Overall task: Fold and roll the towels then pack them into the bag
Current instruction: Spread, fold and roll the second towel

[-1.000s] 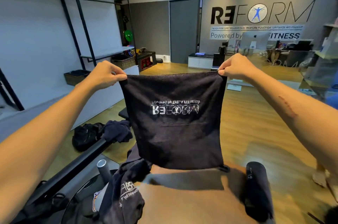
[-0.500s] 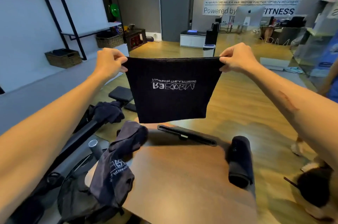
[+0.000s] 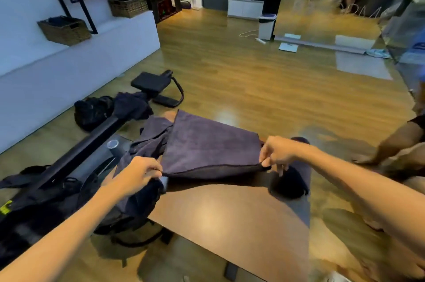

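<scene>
A dark folded towel point(image 3: 207, 146) lies stretched over the far part of the brown table point(image 3: 230, 219). My left hand point(image 3: 138, 173) pinches its near left corner and my right hand point(image 3: 276, 155) pinches its near right corner, both just above the tabletop. A rolled dark towel point(image 3: 294, 178) lies on the table's right side, right behind my right hand. A heap of loose dark towels point(image 3: 147, 141) hangs off the table's left edge. A black bag point(image 3: 92, 111) sits on the floor at the left.
A black exercise machine rail point(image 3: 69, 157) runs along the left of the table, with a towel draped on it. Another person's legs point(image 3: 395, 143) stand at the right. Wicker baskets point(image 3: 64, 29) sit on the white ledge. Wooden floor stretches beyond.
The towel was held up hanging in the air; both hands have come down and laid it flat over the table. The view has tilted downward.
</scene>
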